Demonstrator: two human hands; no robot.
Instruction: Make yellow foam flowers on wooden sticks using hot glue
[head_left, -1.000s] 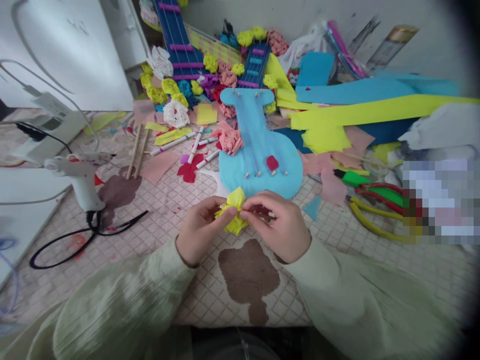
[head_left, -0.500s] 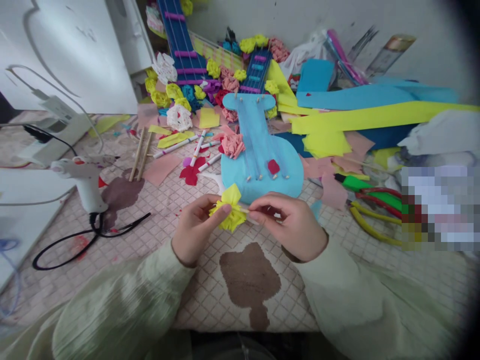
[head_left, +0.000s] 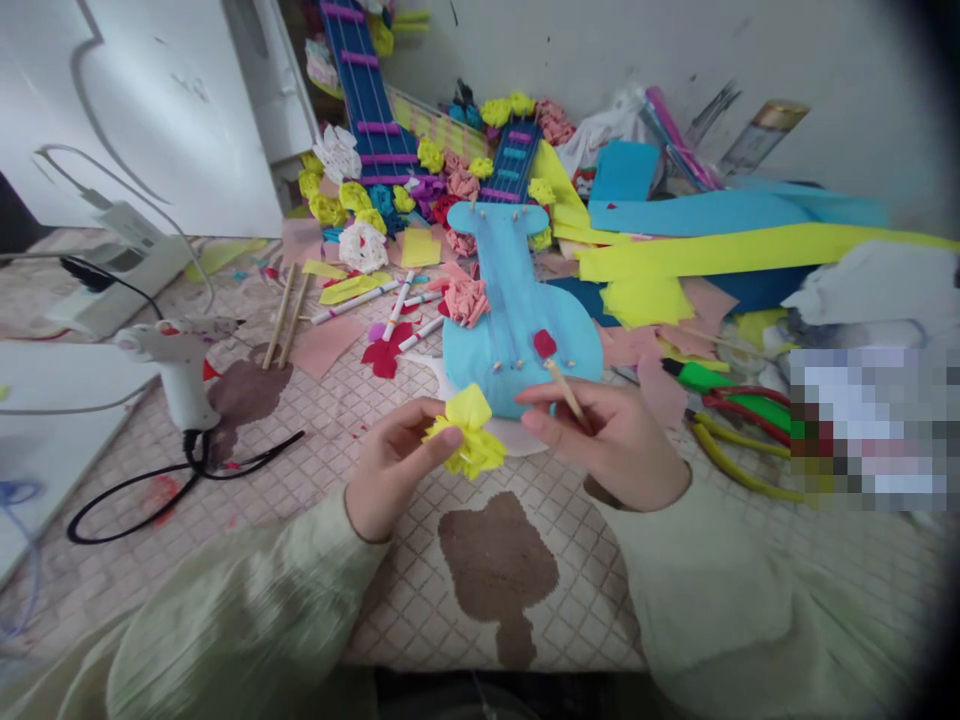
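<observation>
My left hand (head_left: 401, 455) pinches a yellow crumpled paper flower (head_left: 474, 445) between thumb and fingers, low in the middle of the view. To its right, my right hand (head_left: 615, 440) holds a thin wooden stick (head_left: 571, 398), its tip pointing up and left, apart from the flower. Just beyond both hands lies a light blue guitar-shaped cutout (head_left: 525, 310) with strings. A pink paper flower (head_left: 466, 301) sits on its left edge, and a red paper piece (head_left: 545, 344) is on its body.
A white glue gun (head_left: 180, 375) with a black cable stands at left, near two wooden sticks (head_left: 285, 320). Markers (head_left: 397, 305) and paper scraps lie beyond my left hand. Yellow-handled pliers (head_left: 731, 465) are at right. Dark blue guitar shapes (head_left: 367, 100) and paper flowers fill the back.
My right hand has moved right, away from the flower, and the stick now points up in its fingers. The yellow flower remains in my left hand, slightly lower and turned.
</observation>
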